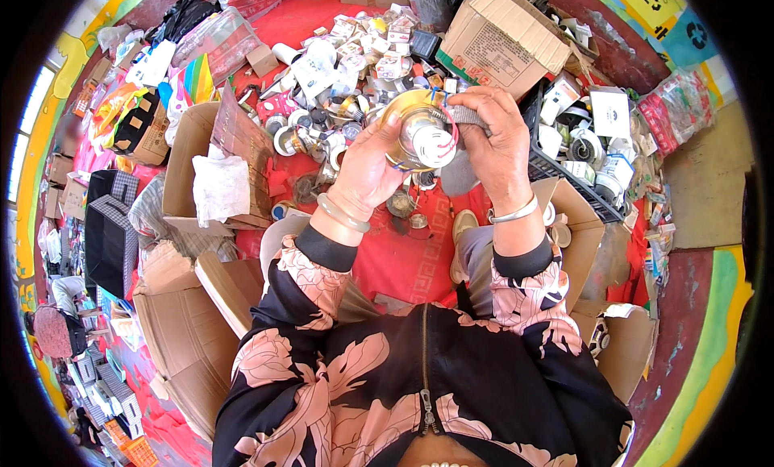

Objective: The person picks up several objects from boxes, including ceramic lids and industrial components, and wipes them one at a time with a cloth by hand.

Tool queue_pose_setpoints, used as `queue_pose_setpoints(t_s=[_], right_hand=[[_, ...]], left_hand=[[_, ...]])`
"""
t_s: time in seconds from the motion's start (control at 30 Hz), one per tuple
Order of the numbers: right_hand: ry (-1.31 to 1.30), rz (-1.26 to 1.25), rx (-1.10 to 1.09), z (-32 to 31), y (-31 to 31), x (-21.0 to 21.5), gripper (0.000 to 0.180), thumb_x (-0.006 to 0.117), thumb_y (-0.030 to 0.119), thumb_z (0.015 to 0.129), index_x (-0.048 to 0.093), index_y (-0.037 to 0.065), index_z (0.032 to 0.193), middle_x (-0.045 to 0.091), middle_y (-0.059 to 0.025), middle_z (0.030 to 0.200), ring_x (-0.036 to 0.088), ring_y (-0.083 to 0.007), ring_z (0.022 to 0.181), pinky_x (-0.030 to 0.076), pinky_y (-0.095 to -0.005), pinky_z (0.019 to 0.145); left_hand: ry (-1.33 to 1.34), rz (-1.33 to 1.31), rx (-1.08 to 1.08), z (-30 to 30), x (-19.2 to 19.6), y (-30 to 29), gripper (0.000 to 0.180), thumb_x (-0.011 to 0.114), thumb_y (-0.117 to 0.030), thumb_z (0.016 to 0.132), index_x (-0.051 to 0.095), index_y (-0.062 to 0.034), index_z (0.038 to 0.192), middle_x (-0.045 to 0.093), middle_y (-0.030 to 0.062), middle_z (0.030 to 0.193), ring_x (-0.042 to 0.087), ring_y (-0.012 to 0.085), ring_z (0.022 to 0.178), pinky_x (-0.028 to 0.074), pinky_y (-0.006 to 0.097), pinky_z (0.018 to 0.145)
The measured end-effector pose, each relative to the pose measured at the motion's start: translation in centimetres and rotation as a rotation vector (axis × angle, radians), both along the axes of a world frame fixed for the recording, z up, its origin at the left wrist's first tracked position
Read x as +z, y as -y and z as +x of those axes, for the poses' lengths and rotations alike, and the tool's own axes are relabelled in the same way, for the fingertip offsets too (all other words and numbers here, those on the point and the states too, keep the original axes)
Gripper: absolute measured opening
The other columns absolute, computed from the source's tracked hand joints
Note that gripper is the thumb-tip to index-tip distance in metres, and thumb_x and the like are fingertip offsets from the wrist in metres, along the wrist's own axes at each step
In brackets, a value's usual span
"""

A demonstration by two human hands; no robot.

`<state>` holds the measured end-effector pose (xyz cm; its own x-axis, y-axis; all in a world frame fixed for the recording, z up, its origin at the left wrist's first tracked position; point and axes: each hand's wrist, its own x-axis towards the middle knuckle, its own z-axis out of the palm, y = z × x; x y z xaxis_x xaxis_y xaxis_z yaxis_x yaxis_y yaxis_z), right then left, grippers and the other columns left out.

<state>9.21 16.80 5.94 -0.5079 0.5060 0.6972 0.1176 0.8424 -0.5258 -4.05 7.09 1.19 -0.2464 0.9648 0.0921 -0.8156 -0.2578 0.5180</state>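
Observation:
My left hand (369, 162) is closed round the left side of a round downlight (427, 139) with a gold rim, a silver body and a white label on its back. A red wire curves along its right side. At its right edge the fingers of my right hand (497, 141) are bent round a grey ribbed piece (470, 117). Whether that piece belongs to the downlight I cannot tell. Both hands are raised in front of me. Beyond them a heap of loose lamps and small white boxes (355, 72) covers the red floor sheet (403, 269).
An open carton (184, 173) stands to the left, with more cartons (181, 326) nearer me. On the right are a black crate (576, 177) full of lamps and an open carton (584, 233). A tilted carton (504, 44) lies beyond the heap.

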Motion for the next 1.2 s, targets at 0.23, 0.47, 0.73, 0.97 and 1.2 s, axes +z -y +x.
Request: queue_pose_setpoints(t_s=[0.23,0.47,0.73,0.97,1.2], right_hand=[[0.156,0.111,-0.038,-0.1,-0.7,-0.9,0.029,0.059,-0.004,0.062,0.063,0.007,0.089,0.059,-0.0107,0.090,0.056,-0.0297,0.089,0.047,-0.0365,0.075],[0.366,0.140,-0.092,-1.5,1.2,-2.9,0.019,0.055,0.005,0.068,0.062,0.004,0.086,0.058,-0.0130,0.084,0.056,-0.0313,0.086,0.048,-0.0391,0.072],[-0.092,-0.709,0.016,-0.8,-1.4,-2.7,0.020,0.060,0.004,0.080,0.062,0.000,0.099,0.062,-0.0025,0.084,0.053,-0.0052,0.073,0.044,-0.0195,0.068],[-0.228,-0.628,0.100,-1.7,0.7,-2.1,0.023,0.060,0.000,0.080,0.061,0.000,0.102,0.061,-0.0032,0.090,0.054,-0.0083,0.081,0.044,-0.0208,0.072],[-0.015,-0.087,-0.060,-1.5,1.4,-1.4,0.026,0.062,0.001,0.071,0.063,0.003,0.096,0.061,-0.0109,0.090,0.058,-0.0267,0.084,0.047,-0.0324,0.075]], left_hand=[[-0.042,-0.012,0.062,-0.2,-0.7,-0.4,0.038,0.038,-0.025,0.096,0.040,0.0010,0.124,0.051,0.0134,0.119,0.052,0.0243,0.109,0.044,0.041,0.093],[0.095,-0.103,0.203,-0.7,-1.6,-0.7,0.037,0.035,-0.026,0.096,0.041,-0.0018,0.123,0.052,0.0136,0.118,0.053,0.0265,0.107,0.044,0.045,0.090],[0.175,-0.207,0.388,-1.3,-1.0,-0.9,0.034,0.036,-0.023,0.096,0.045,-0.0036,0.122,0.054,0.0102,0.119,0.053,0.0257,0.109,0.041,0.046,0.094],[0.126,-0.162,0.361,-0.9,-1.4,-1.1,0.032,0.037,-0.023,0.096,0.045,-0.0036,0.121,0.055,0.0103,0.116,0.053,0.0250,0.108,0.042,0.045,0.093],[-0.173,-0.131,0.532,-0.2,-2.0,-1.2,0.026,0.037,-0.018,0.096,0.047,-0.0004,0.113,0.057,0.0098,0.102,0.058,0.0198,0.090,0.049,0.035,0.079]])
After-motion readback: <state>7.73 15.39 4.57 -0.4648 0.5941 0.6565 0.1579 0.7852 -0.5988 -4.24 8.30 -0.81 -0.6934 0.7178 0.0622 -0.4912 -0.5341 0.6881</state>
